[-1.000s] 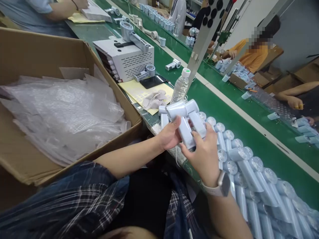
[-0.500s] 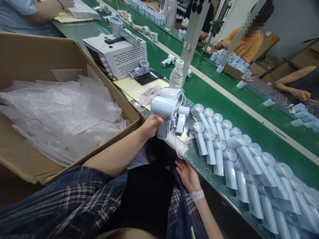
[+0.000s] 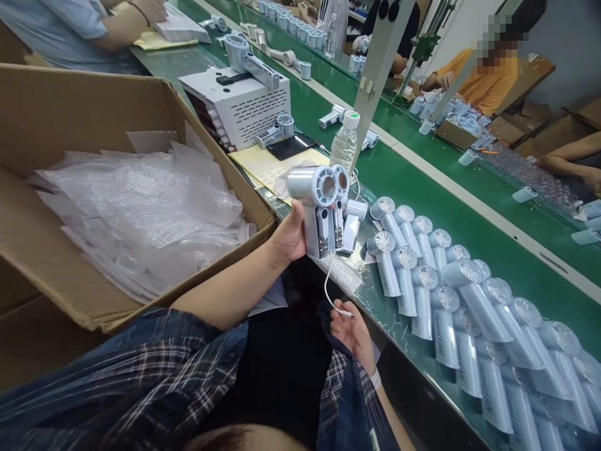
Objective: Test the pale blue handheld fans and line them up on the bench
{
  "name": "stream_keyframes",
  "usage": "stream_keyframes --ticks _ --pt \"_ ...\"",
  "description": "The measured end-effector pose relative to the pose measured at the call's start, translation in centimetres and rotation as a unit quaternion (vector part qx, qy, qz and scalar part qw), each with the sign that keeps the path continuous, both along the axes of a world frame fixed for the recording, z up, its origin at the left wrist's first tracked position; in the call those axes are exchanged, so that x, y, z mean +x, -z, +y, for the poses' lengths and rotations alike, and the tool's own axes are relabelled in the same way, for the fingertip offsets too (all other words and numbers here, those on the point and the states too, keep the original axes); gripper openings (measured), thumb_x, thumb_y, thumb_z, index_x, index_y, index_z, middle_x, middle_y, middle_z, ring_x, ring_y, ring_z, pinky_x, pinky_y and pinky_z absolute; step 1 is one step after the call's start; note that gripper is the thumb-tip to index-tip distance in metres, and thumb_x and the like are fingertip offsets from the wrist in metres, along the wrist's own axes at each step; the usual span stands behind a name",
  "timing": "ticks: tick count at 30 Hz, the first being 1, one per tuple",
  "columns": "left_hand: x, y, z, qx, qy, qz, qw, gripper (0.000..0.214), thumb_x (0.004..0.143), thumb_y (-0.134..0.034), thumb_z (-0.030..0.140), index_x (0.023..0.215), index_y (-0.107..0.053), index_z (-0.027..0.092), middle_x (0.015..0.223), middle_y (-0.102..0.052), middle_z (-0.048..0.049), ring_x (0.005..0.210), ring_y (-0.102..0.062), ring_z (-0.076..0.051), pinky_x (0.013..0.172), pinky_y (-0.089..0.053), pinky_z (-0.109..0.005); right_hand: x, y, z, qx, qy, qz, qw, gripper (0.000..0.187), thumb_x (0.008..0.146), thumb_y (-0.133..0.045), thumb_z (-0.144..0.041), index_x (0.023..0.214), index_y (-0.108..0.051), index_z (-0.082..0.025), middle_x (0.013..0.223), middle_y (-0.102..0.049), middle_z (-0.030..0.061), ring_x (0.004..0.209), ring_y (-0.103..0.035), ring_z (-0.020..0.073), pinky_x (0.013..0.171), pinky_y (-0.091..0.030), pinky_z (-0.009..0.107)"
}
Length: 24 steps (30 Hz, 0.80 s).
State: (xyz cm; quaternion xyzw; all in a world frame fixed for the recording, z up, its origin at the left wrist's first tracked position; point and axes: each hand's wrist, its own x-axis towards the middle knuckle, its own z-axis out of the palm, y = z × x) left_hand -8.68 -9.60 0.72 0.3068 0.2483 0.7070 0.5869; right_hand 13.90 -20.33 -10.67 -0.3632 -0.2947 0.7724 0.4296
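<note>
My left hand is closed around two pale blue handheld fans, held upright side by side above the bench edge. Their round ringed heads and the button strips on their handles face right. Lower down, my right hand pinches a white charging cable close to its metal plug, which points right. The cable runs up behind the held fans. Just beyond them another fan is partly hidden on the bench. To the right, many matching fans lie in overlapping rows.
A cardboard box of bubble bags stands at left. Behind are a water bottle, a phone and a white vented unit. A metal post rises from the green bench. Other people work across and at upper left.
My left hand has turned the two fans so their ringed heads and buttons show. My right hand, open below the cable before, now pinches its plug end. The view has shifted slightly.
</note>
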Motion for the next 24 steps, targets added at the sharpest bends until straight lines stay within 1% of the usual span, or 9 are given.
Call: stream_keyframes --ticks 2,5,7,9,11,12,16,19,24 --pt "0.0 0.0 -0.1 0.001 0.006 0.009 1.000 0.079 0.062 -0.072 0.088 0.098 -0.072 0.018 0.105 -0.076 -0.0116 0.125 -0.064 -0.040 0.100 -0.057 -0.051 -0.1 -1.9 1.1 0.041 -0.006 -0.009 0.999 0.049 0.066 -0.091 -0.058 0.103 -0.077 -0.030 0.113 -0.074 0.0100 0.086 -0.067 0.0233 0.067 -0.052 0.035" --pt "0.2 -0.1 0.0 0.004 0.004 0.017 1.000 0.078 0.060 -0.074 0.088 0.095 -0.071 0.018 0.106 -0.076 -0.0107 0.122 -0.066 -0.040 0.099 -0.057 -0.050 -0.7 -5.3 3.6 0.154 0.034 -0.103 0.982 0.031 0.079 -0.083 -0.052 0.095 -0.076 -0.026 0.087 -0.073 0.0062 0.068 -0.062 0.0186 0.060 -0.048 0.033" --pt "0.5 -0.1 0.1 -0.001 -0.001 0.013 1.000 0.074 0.062 -0.073 0.087 0.089 -0.069 0.018 0.105 -0.076 -0.0103 0.122 -0.066 -0.039 0.098 -0.057 -0.049 -1.5 -7.4 5.2 0.274 0.052 -0.210 0.937 0.023 0.092 -0.070 -0.046 0.094 -0.077 -0.024 0.081 -0.071 0.0057 0.070 -0.062 0.0194 0.065 -0.049 0.036" --pt "0.8 -0.3 0.2 -0.004 0.000 -0.002 1.000 0.074 0.066 -0.068 0.089 0.085 -0.066 0.018 0.103 -0.076 -0.0102 0.123 -0.065 -0.039 0.097 -0.058 -0.048 -2.6 -9.1 6.4 0.388 0.052 -0.305 0.868 0.022 0.098 -0.061 -0.039 0.094 -0.076 -0.024 0.086 -0.072 0.0069 0.082 -0.064 0.0223 0.078 -0.051 0.039" --pt "1.0 -0.5 0.3 -0.005 0.012 -0.020 1.000 0.077 0.065 -0.064 0.093 0.083 -0.064 0.018 0.101 -0.075 -0.0106 0.122 -0.066 -0.038 0.095 -0.059 -0.047 -3.8 -10.1 7.2 0.441 0.028 -0.346 0.827 0.021 0.098 -0.058 -0.034 0.087 -0.073 -0.024 0.080 -0.070 0.0053 0.084 -0.063 0.0223 0.080 -0.049 0.038" --pt "1.1 -0.6 0.4 -0.004 0.020 -0.027 0.999 0.079 0.063 -0.063 0.094 0.083 -0.064 0.018 0.101 -0.075 -0.0108 0.121 -0.066 -0.038 0.094 -0.059 -0.047 -4.3 -10.3 7.4 0.440 0.003 -0.347 0.828 0.022 0.098 -0.057 -0.033 0.084 -0.071 -0.023 0.074 -0.067 0.0033 0.078 -0.062 0.0208 0.075 -0.049 0.036" --pt "1.2 -1.2 0.4 0.009 0.039 -0.047 0.998 0.080 0.056 -0.068 0.094 0.077 -0.060 0.018 0.102 -0.075 -0.0111 0.115 -0.069 -0.037 0.091 -0.061 -0.046 -5.4 -10.5 7.8 0.371 -0.094 -0.301 0.873 0.022 0.096 -0.059 -0.035 0.081 -0.065 -0.022 0.064 -0.062 -0.0019 0.060 -0.057 0.0154 0.061 -0.045 0.028" --pt "1.1 -1.5 0.4 0.023 0.047 -0.049 0.997 0.078 0.055 -0.071 0.092 0.072 -0.058 0.017 0.102 -0.075 -0.0111 0.112 -0.069 -0.035 0.090 -0.061 -0.044 -5.8 -10.4 7.7 0.353 -0.086 -0.280 0.889 0.026 0.096 -0.061 -0.042 0.079 -0.063 -0.022 0.065 -0.062 -0.0016 0.060 -0.058 0.0149 0.061 -0.046 0.028" --pt "1.1 -1.1 0.6 -0.007 0.020 -0.023 1.000 0.083 0.047 -0.067 0.098 0.066 -0.054 0.018 0.098 -0.074 -0.0121 0.109 -0.069 -0.037 0.087 -0.061 -0.046 -6.1 -10.2 7.1 0.325 -0.094 -0.236 0.911 0.046 0.102 -0.048 -0.056 0.070 -0.051 -0.023 0.051 -0.046 -0.0056 0.049 -0.046 0.0123 0.053 -0.040 0.026"
